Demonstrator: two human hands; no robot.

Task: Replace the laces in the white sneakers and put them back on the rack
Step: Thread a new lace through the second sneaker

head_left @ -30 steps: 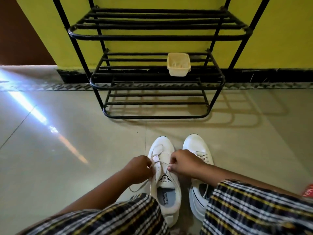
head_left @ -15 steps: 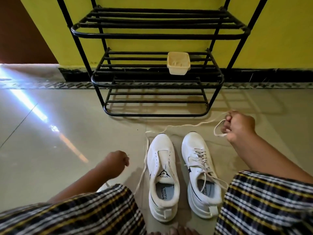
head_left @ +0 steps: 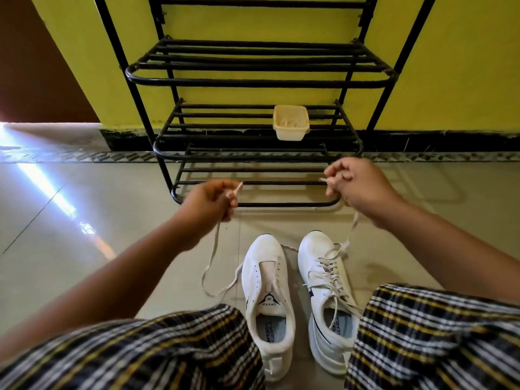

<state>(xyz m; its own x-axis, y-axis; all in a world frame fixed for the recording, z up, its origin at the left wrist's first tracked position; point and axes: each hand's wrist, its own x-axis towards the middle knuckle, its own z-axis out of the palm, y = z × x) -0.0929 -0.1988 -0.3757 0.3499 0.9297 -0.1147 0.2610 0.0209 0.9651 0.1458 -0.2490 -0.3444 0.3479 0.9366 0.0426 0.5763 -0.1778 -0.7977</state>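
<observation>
Two white sneakers stand side by side on the floor between my knees. The left sneaker point(head_left: 267, 288) has bare eyelets and no lace. The right sneaker point(head_left: 327, 285) is laced, with loose ends trailing. A loose white lace point(head_left: 213, 257) hangs in a long loop over the floor and passes in front of the sneakers' toes. My left hand point(head_left: 209, 202) pinches one end of it, raised above the floor. My right hand point(head_left: 356, 182) pinches the other end at about the same height. The black metal shoe rack point(head_left: 253, 83) stands right beyond my hands.
A small beige plastic tub point(head_left: 291, 122) sits on the rack's middle shelf. The rack backs onto a yellow wall with a black skirting. My checked-trouser knees fill the bottom corners. Glossy tiled floor point(head_left: 98, 220) spreads to the left, with a bright streak of light.
The lace came out of the left sneaker. Both hands rose and moved toward the rack, each now holding one end of the freed lace. The camera tilted up.
</observation>
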